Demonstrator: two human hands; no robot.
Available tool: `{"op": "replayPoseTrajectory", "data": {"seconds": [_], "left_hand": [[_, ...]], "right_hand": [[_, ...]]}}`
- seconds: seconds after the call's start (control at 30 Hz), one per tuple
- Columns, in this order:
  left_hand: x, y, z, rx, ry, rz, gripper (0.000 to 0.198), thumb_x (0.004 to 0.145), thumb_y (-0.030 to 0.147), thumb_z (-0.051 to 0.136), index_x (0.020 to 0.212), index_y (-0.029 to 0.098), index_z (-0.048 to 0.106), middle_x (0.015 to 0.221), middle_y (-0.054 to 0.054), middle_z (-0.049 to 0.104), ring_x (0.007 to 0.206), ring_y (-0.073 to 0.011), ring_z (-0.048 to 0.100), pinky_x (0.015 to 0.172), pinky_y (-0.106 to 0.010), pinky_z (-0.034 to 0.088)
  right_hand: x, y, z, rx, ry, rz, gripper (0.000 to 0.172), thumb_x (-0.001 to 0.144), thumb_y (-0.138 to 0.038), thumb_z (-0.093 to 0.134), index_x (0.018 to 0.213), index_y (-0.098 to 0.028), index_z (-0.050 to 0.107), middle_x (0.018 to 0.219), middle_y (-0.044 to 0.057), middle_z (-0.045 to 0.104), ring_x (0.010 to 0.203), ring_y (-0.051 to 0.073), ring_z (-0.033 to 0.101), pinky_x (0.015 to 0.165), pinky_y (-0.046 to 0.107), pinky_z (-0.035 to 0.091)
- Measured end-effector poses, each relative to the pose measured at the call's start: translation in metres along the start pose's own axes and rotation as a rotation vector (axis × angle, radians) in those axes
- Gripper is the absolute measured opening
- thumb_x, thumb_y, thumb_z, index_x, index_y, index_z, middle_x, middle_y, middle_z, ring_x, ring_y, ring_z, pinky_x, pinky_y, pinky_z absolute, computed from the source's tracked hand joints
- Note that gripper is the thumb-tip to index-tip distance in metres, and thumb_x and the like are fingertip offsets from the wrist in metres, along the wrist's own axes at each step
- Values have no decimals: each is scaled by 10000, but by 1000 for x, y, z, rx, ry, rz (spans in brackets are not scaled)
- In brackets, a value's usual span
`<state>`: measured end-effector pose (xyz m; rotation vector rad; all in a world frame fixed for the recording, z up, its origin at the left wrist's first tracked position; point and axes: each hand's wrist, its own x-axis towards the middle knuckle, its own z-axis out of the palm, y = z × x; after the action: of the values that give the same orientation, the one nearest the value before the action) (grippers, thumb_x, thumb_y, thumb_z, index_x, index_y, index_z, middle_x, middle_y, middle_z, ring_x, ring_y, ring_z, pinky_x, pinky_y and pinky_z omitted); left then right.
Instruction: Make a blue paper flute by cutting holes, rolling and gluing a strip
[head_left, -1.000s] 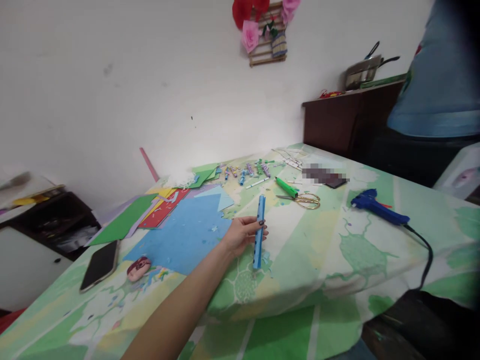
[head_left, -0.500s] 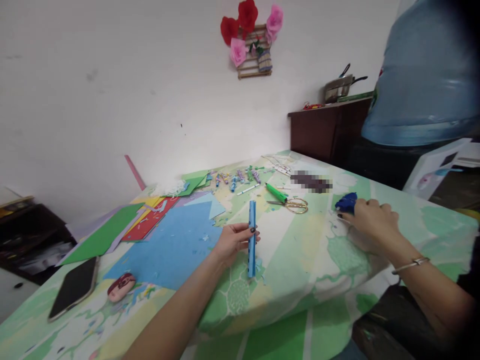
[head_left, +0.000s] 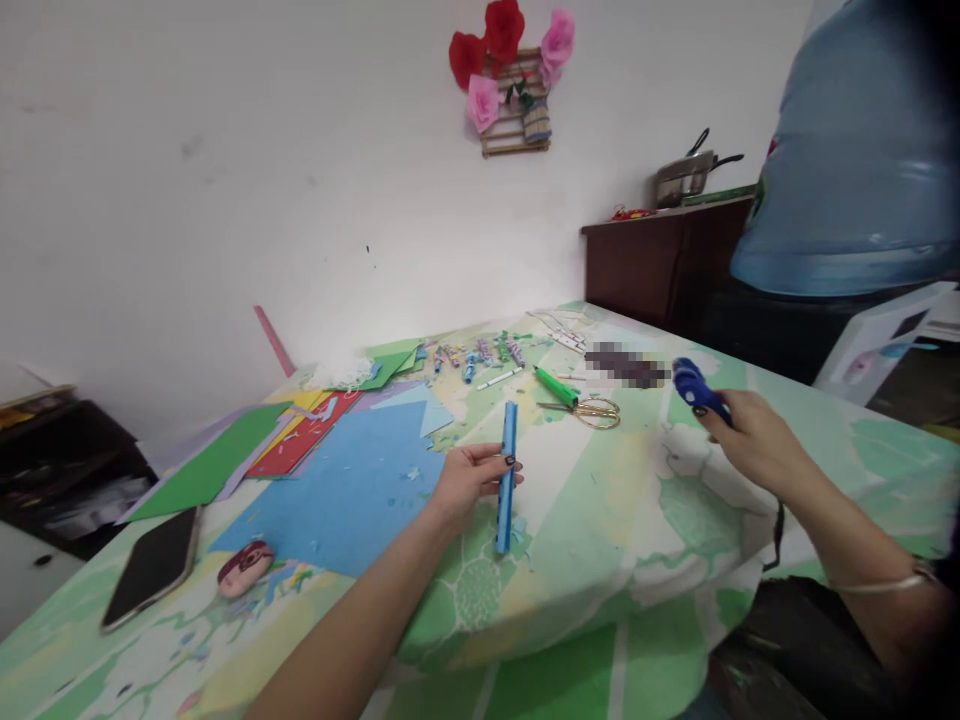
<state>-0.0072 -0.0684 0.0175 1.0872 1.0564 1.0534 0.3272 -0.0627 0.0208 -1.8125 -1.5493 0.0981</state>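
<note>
My left hand [head_left: 466, 482] is closed round a long blue paper stick [head_left: 508, 477], held upright over the green patterned tablecloth [head_left: 600, 520]. My right hand [head_left: 750, 440] is wrapped round a blue glue gun [head_left: 694, 385], lifted off the table with its nozzle pointing up and left; its black cord hangs below my wrist. Gold-handled scissors [head_left: 589, 410] and a green cutter [head_left: 556, 387] lie between the two hands, a little farther back.
Sheets of blue [head_left: 345, 490], green and red paper lie at the left, with a black phone [head_left: 152, 567] and a small pink object [head_left: 244, 567] near the front edge. Small rolled paper pieces [head_left: 480, 352] lie at the back. A large water bottle [head_left: 862, 160] stands at the right.
My right hand came into view, reached the glue gun on the table, closed on it and lifted it. My left hand kept holding the blue stick almost still.
</note>
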Motion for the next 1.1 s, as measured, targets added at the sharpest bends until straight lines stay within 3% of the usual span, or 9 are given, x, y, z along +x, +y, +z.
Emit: {"op": "replayPoseTrajectory", "data": {"seconds": [0.1, 0.17, 0.23, 0.33, 0.43, 0.6, 1.1], "left_hand": [[0, -1, 1, 5, 19, 9, 447, 566, 261, 769, 947, 105, 595, 742, -113, 691, 637, -206, 663, 597, -295, 507], [-1, -1, 1, 13, 17, 21, 447, 572, 262, 766, 951, 112, 582, 741, -112, 693, 636, -212, 666, 594, -301, 511], [-1, 0, 1, 23, 14, 30, 445, 574, 268, 765, 947, 111, 581, 745, -112, 695, 636, -216, 667, 593, -303, 515], [-2, 1, 2, 30, 13, 37, 456, 574, 280, 766, 952, 107, 578, 743, -113, 696, 630, -222, 668, 582, -304, 516], [-3, 0, 2, 26, 9, 44, 469, 577, 284, 765, 965, 104, 575, 746, -115, 696, 623, -220, 667, 575, -298, 515], [-4, 2, 3, 7, 5, 53, 472, 564, 286, 772, 951, 100, 577, 731, -111, 696, 617, -219, 667, 572, -290, 515], [-3, 0, 3, -15, 20, 96, 442, 566, 240, 772, 942, 89, 596, 698, -97, 698, 599, -213, 667, 550, -282, 528]], "right_hand": [[-27, -39, 9, 714, -219, -39, 302, 864, -466, 356, 868, -190, 481, 645, 28, 486, 550, 146, 448, 526, 274, 343], [-45, -67, 19, 947, -336, -47, 302, 831, -492, 428, 799, -194, 465, 610, 8, 466, 537, 133, 434, 523, 266, 346], [-59, -91, 28, 1054, -429, -62, 316, 789, -503, 492, 848, -193, 477, 559, -21, 429, 501, 126, 414, 492, 259, 335], [-71, -118, 36, 1059, -508, -67, 359, 789, -531, 489, 832, -175, 494, 485, -39, 412, 442, 110, 398, 446, 244, 318], [-74, -128, 39, 923, -468, -85, 396, 814, -545, 449, 683, -174, 494, 436, -26, 440, 412, 105, 418, 439, 240, 333], [-73, -129, 43, 723, -329, -143, 453, 833, -529, 437, 536, -187, 427, 408, -16, 461, 405, 103, 442, 446, 235, 344], [-73, -127, 42, 660, -302, -132, 441, 833, -540, 414, 567, -188, 412, 400, -30, 453, 391, 102, 425, 421, 223, 328]]}}
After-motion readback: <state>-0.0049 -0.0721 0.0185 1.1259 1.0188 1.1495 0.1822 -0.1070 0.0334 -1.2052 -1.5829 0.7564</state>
